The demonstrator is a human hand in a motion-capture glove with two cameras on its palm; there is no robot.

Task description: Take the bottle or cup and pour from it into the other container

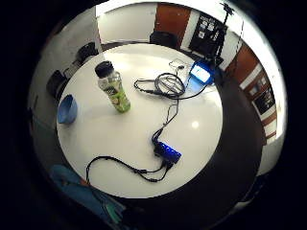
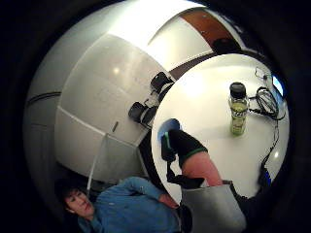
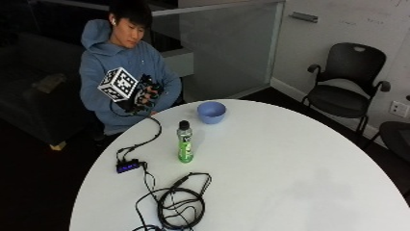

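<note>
- We see the black-gloved right hand (image 3: 142, 96) raised above the round white table (image 3: 288, 163) edge, fingers loosely curled, holding nothing.
- The clear plastic bottle of green liquid, black-capped (image 3: 185, 142), stands upright on the table near the blue bowl (image 3: 211, 112).

bottle (image 3: 185, 142): upright on the table (image 3: 288, 163)
bowl (image 3: 211, 112): behind the bottle, near the table's edge
coiled cable (image 3: 181, 204): before the bottle
gloved right hand (image 3: 144, 97): raised beyond the table's edge, behind the bottle
</note>
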